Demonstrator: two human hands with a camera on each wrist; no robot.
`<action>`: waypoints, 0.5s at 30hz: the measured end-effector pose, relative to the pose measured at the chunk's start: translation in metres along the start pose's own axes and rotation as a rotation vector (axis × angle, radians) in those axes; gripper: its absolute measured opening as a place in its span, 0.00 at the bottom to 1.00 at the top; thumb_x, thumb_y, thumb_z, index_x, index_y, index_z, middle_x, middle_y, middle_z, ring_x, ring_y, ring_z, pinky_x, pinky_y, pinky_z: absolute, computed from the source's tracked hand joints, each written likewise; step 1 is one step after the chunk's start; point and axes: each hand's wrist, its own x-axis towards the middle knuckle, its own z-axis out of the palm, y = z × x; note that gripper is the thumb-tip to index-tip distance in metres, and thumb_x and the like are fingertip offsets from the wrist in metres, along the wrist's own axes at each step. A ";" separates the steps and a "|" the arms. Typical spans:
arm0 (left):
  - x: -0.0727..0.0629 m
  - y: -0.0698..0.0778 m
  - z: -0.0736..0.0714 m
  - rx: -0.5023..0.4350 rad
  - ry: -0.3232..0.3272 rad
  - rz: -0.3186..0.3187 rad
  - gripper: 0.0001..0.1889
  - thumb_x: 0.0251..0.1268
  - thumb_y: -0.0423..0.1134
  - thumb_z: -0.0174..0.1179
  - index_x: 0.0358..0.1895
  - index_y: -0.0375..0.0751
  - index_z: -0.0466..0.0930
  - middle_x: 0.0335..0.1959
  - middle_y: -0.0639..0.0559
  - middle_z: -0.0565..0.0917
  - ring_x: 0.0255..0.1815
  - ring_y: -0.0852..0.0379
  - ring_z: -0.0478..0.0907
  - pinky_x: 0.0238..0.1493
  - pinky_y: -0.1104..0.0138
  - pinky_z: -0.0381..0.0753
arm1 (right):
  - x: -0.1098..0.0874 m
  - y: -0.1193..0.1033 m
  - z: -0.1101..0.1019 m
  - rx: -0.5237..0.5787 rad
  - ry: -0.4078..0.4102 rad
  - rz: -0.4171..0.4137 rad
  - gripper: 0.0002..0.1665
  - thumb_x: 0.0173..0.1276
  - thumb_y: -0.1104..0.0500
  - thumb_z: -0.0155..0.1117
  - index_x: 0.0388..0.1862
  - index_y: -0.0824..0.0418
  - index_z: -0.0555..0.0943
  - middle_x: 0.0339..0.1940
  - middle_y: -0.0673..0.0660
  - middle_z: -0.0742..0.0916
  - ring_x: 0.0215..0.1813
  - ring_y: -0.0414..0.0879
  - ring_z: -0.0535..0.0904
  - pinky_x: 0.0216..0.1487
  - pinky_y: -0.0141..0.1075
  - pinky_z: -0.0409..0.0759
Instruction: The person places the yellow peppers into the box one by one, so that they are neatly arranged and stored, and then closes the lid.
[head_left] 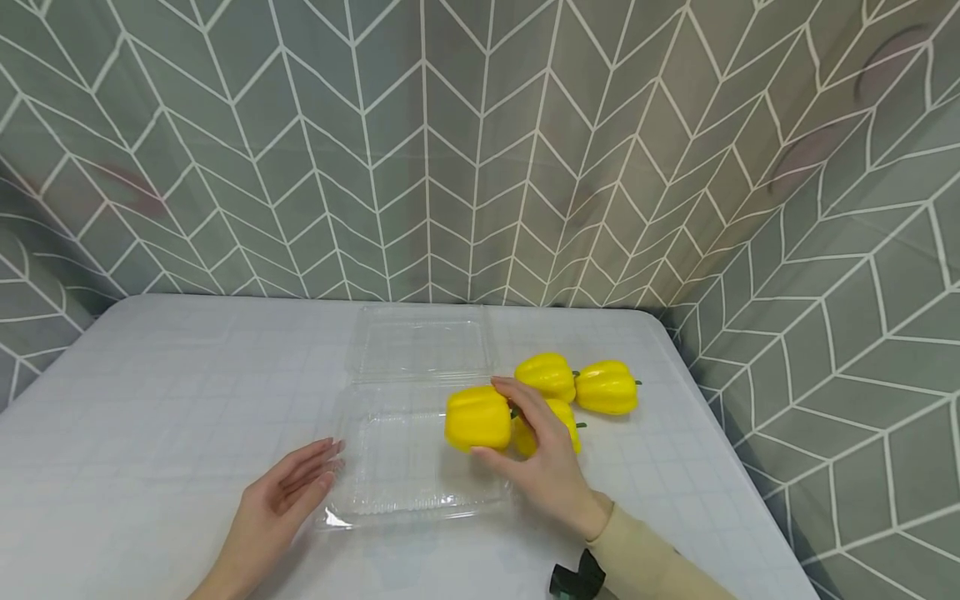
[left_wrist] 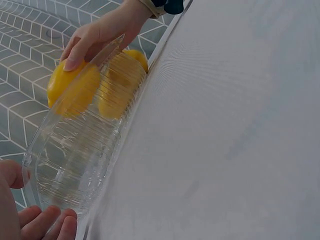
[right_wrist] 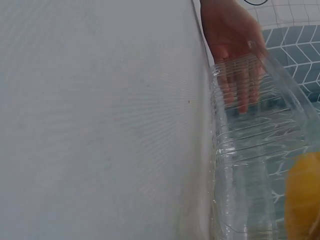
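Note:
A yellow bell pepper (head_left: 477, 418) is gripped between the thumb and fingers of my right hand (head_left: 553, 462), over the right side of a clear plastic clamshell box (head_left: 390, 475). My left hand (head_left: 279, 493) is at the box's left wall with its fingers loosely extended; in the left wrist view its fingertips (left_wrist: 45, 220) are right at the box's near end. Behind my right hand, another yellow pepper (head_left: 566, 414) is partly hidden. The right wrist view catches just part of a yellow pepper (right_wrist: 303, 197) at the edge, beyond the ribbed clear wall.
Two more yellow peppers (head_left: 546, 377) lie at the right rear, close together, stems to the right. The box's lid (head_left: 422, 346) lies folded back toward the far edge of the white table (head_left: 187, 375). Grey patterned curtains (head_left: 450, 167) hang behind and to the right.

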 end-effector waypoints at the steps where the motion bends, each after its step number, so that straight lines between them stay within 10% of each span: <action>1: 0.000 0.000 0.000 -0.001 0.004 -0.002 0.21 0.70 0.28 0.61 0.64 0.36 0.74 0.59 0.56 0.83 0.56 0.70 0.81 0.54 0.81 0.80 | 0.001 -0.001 0.001 -0.013 -0.009 0.021 0.44 0.56 0.53 0.80 0.71 0.49 0.71 0.71 0.49 0.75 0.71 0.47 0.72 0.72 0.36 0.72; 15: 0.000 0.002 0.000 0.007 0.004 -0.022 0.21 0.70 0.30 0.61 0.64 0.35 0.74 0.59 0.46 0.84 0.56 0.70 0.81 0.54 0.81 0.79 | 0.008 0.000 0.015 -0.053 -0.094 0.125 0.42 0.55 0.48 0.81 0.68 0.46 0.72 0.68 0.48 0.78 0.68 0.44 0.74 0.69 0.45 0.76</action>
